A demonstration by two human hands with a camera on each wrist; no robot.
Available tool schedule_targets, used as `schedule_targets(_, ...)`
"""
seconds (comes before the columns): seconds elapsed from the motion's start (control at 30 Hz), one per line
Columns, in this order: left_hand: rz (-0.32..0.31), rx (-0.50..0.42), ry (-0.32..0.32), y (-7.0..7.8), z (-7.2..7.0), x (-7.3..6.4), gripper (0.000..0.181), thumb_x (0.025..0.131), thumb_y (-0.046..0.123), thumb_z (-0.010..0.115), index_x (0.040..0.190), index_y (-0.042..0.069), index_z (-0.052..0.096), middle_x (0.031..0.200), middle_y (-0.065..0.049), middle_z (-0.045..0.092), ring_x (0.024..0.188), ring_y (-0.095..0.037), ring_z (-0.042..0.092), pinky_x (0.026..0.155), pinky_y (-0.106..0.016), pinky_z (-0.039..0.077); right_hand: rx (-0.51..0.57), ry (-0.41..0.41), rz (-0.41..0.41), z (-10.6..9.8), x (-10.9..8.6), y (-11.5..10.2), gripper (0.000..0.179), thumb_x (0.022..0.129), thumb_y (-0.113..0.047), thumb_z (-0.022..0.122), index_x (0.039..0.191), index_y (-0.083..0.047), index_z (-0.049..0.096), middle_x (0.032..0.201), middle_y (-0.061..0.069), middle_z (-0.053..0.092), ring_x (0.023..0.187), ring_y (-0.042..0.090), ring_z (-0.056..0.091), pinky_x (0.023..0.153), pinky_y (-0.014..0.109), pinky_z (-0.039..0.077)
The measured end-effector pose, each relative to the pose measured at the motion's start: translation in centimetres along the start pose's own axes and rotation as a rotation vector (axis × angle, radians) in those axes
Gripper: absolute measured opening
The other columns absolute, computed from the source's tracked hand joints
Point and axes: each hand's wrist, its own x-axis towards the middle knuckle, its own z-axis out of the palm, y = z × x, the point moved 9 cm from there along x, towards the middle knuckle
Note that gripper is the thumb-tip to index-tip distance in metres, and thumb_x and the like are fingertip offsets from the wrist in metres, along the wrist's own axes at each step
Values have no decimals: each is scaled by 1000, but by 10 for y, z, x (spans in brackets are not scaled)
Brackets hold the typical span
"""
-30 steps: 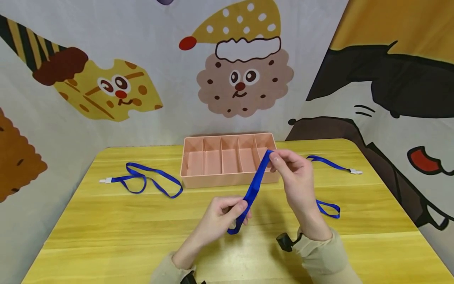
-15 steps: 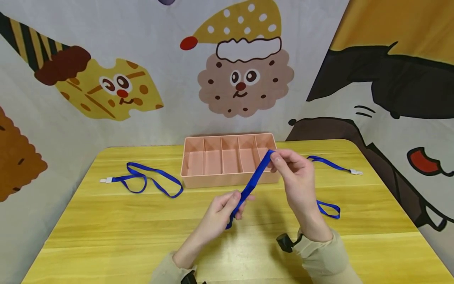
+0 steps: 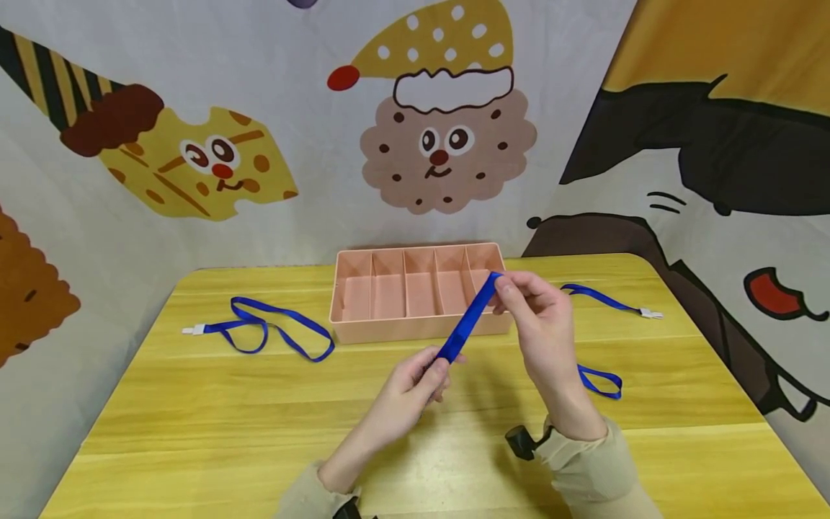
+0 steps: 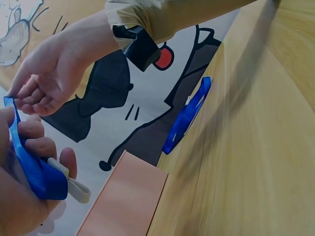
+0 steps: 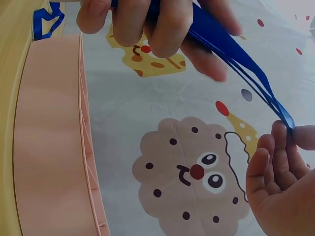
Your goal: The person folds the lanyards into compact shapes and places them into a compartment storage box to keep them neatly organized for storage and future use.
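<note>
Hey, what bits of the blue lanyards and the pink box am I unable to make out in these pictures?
Head view: the left hand hides the lower end of the held blue lanyard.
Head view: the right hand and wrist hide whether the blue strip and blue loop join.
Left wrist view: the bottom edge cuts off the pink box.
Right wrist view: the top edge cuts off the left hand and part of the held blue lanyard.
</note>
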Motion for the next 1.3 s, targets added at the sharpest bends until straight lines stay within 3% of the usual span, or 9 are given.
schedule_targets(0.13, 33, 35, 24, 3, -1, -1, 32, 113, 17, 48, 130, -5, 64, 76, -16, 51, 64, -1, 44, 55, -20, 38, 1, 4, 3, 0, 0, 0, 26, 105, -1, 58, 95, -15, 76, 79, -10, 74, 74, 6, 66, 71, 21, 57)
schedule_targets(0.33, 54, 27, 26, 5, 0, -3, 29, 113, 15, 45, 122, -5, 65, 82, -29, 63, 71, -1, 60, 68, -24, 57, 10, 4, 1, 0, -1, 0, 26, 105, -1, 58, 94, -15, 76, 79, -10, 74, 73, 6, 66, 71, 21, 56)
schedule_targets(0.6, 44, 48, 33, 5, -1, -3, 33, 113, 17, 48, 132, -2, 65, 76, -21, 52, 64, -1, 44, 56, -18, 38, 9, -2, -3, 1, -2, -1, 26, 105, 0, 58, 94, -15, 76, 78, -10, 74, 73, 6, 66, 71, 21, 56)
schedule_targets(0.73, 24, 61, 44, 5, -2, -4, 29, 110, 19, 55, 126, -1, 68, 91, -26, 70, 77, 2, 61, 71, -19, 53, -17, -5, -8, 4, -4, -2, 26, 104, 0, 59, 94, -16, 76, 79, -10, 74, 74, 8, 67, 71, 21, 56)
schedule_targets(0.83, 29, 41, 37, 7, -2, -4, 32, 111, 23, 53, 127, -1, 67, 104, -29, 74, 93, 0, 69, 87, -25, 58, -68, -28, -12, 9, -7, -2, 25, 103, 0, 61, 95, -18, 76, 80, -11, 74, 75, 8, 68, 71, 21, 57)
schedule_targets(0.87, 36, 32, 34, 9, -2, -5, 34, 112, 23, 51, 129, -2, 66, 104, -29, 73, 93, 0, 68, 87, -25, 57, -85, -39, -12, 11, -8, -1, 25, 103, 0, 62, 95, -19, 76, 80, -12, 74, 76, 7, 68, 71, 21, 57)
schedule_targets(1.0, 92, -3, 21, 16, -2, -5, 40, 115, 22, 42, 136, -4, 63, 89, -30, 62, 79, -2, 58, 71, -23, 51, -133, -79, -26, 18, -12, -2, 24, 102, 1, 63, 98, -18, 76, 83, -15, 75, 78, 3, 68, 71, 22, 58)
schedule_targets(1.17, 83, 8, 34, 15, -2, -5, 33, 112, 18, 51, 133, -4, 65, 75, -10, 51, 58, 1, 40, 48, -20, 35, -142, -85, -37, 20, -14, -4, 19, 102, 1, 63, 98, -12, 76, 84, -14, 75, 78, 4, 69, 71, 22, 58)
schedule_targets(1.3, 69, 21, 51, 15, -3, -6, 33, 113, 18, 48, 128, -4, 67, 72, -12, 48, 59, -1, 41, 47, -21, 34, -135, -82, -47, 21, -14, -6, 13, 102, 2, 63, 98, -2, 75, 83, -14, 75, 77, 5, 69, 71, 21, 58)
